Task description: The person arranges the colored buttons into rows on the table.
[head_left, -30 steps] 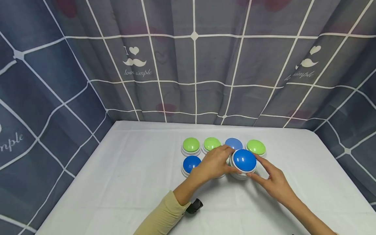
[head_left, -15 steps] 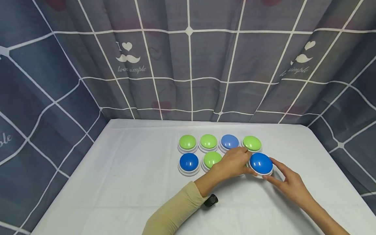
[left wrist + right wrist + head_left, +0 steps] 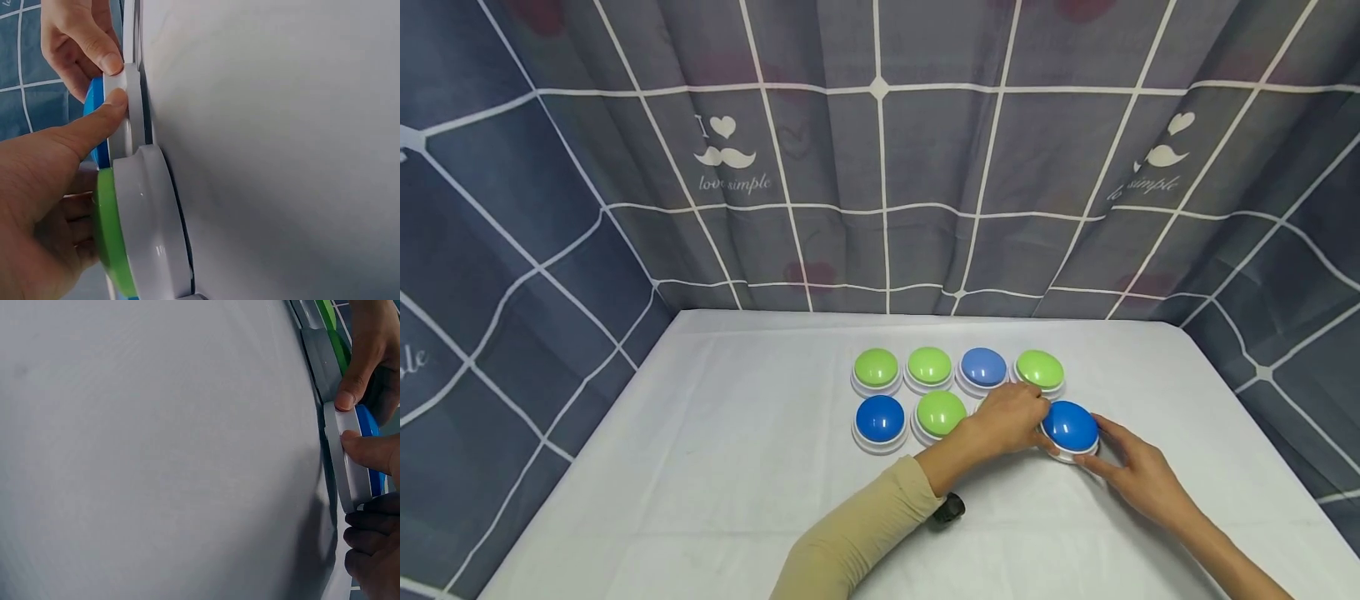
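A large dome push button with a blue top [image 3: 1071,426] and white base stands at the right end of the front row. My left hand [image 3: 1013,417] grips its left side, thumb on the base's front. On its right side, my right hand [image 3: 1142,471] holds the rim between thumb and fingers. Both thumbs press the white base [image 3: 119,134] in the left wrist view. The base [image 3: 340,453] appears at table level in the right wrist view. Under my left hand, a green button [image 3: 112,237] in the front row is mostly hidden from the head view.
Behind stand green buttons [image 3: 876,367], [image 3: 1040,368] and a paler blue button [image 3: 983,367]. A blue button [image 3: 880,418] and a green button [image 3: 941,412] occupy the front row's left. White cloth covers the table [image 3: 715,467]; a grey checked curtain [image 3: 835,167] hangs behind.
Both hands have carried the blue button right and lowered it to the front row's right end. The front row's green button beside the left wrist has come into view.
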### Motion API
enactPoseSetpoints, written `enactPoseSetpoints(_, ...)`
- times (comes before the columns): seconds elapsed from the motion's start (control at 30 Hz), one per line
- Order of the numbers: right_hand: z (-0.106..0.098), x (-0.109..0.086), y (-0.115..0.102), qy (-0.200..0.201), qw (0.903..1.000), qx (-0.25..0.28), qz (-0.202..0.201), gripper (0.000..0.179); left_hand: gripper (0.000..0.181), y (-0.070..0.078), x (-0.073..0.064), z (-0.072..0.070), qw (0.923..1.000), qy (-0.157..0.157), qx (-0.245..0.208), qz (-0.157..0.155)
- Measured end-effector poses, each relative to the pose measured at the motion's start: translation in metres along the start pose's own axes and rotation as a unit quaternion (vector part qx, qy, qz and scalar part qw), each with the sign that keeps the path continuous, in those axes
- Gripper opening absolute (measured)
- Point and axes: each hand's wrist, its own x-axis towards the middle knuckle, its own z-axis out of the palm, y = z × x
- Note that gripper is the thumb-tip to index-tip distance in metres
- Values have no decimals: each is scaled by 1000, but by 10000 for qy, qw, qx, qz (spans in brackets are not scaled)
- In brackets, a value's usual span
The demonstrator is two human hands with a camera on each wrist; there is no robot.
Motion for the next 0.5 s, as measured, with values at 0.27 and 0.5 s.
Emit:
enactPoseSetpoints(0.27,3,3,3,-129,9997,-171,-97,81,47,1,-2,4,9996,-55,-50,-275)
enactPoseSetpoints(0.5,4,8,1,-225,9990,-331,-220,81,49,0,-4,4,9989,-83,5,-459)
